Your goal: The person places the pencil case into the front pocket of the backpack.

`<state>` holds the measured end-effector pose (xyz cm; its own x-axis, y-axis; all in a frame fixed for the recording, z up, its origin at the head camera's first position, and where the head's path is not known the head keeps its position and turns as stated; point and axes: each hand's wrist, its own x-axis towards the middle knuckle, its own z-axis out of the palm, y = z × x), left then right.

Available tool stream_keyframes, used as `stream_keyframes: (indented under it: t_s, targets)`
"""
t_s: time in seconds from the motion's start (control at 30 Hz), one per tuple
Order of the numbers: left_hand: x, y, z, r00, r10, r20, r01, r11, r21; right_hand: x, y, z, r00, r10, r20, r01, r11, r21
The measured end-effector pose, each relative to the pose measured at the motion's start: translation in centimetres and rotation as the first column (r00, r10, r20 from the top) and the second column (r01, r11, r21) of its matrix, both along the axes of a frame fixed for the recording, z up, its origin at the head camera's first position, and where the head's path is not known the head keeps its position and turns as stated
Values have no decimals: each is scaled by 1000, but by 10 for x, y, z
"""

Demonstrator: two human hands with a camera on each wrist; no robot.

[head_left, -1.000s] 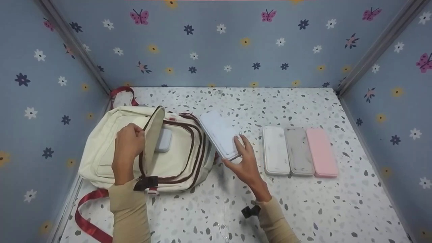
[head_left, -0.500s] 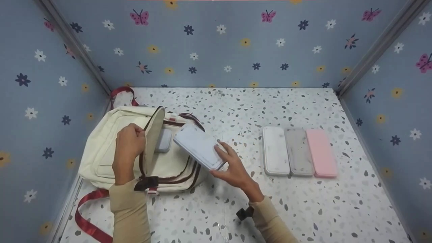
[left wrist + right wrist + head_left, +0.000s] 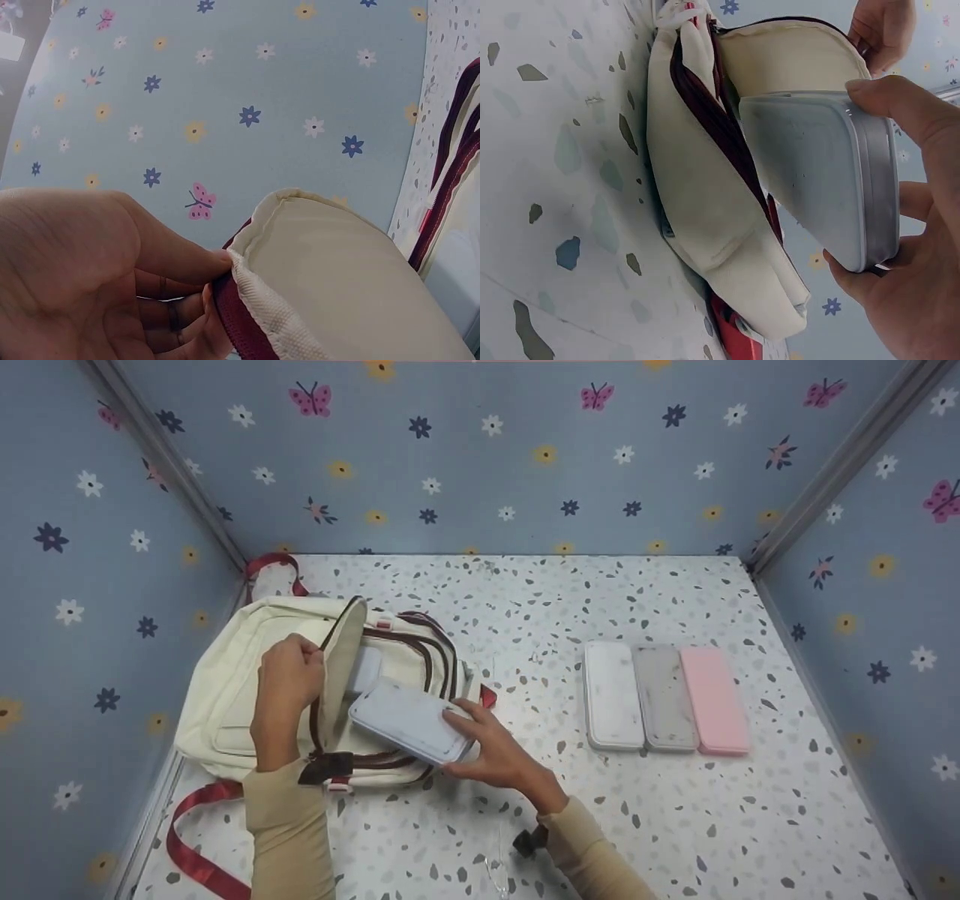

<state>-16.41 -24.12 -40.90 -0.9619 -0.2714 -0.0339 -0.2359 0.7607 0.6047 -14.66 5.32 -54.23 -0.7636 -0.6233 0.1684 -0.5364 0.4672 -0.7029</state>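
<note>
The cream backpack [image 3: 240, 682] with dark red zips lies on its back at the left, its front pocket open. My left hand [image 3: 289, 694] pinches the edge of the raised pocket flap [image 3: 330, 270]. A pale blue case [image 3: 364, 669] rests inside the pocket, partly behind the flap. My right hand [image 3: 499, 750] grips one end of another pale blue case [image 3: 409, 718], tilted over the pocket opening. In the right wrist view, the thumb and fingers of my right hand [image 3: 922, 187] hold that case [image 3: 810, 172] by its opposite edges, its far end near the flap.
To the right, a white case [image 3: 613, 695], a grey case [image 3: 665, 697] and a pink case [image 3: 715, 699] lie side by side on the speckled table [image 3: 525, 592]. A red strap [image 3: 196, 862] trails at the front left. Flowered walls stand around.
My right hand has carried the pale blue case left and toward the front, from beside the backpack to over its pocket, turning it flatter. My left hand has kept its pinch on the flap.
</note>
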Motion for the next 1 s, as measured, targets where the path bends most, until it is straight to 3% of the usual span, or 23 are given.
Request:
stream_keyframes:
  t_s: [0.5, 0.87, 1.0]
  targets:
    - [-1, -1, -3, 1000, -15, -2, 15, 1000, 11, 0, -18, 2, 995, 85, 49, -89, 991, 98]
    - [-1, -1, -3, 1000, -19, 21, 19, 1000, 16, -18, -40, 3, 988, 141, 58, -148, 978, 148]
    - [-1, 0, -2, 1000, -23, 16, 22, 1000, 18, -23, -46, 3, 990, 130, 48, -136, 978, 156]
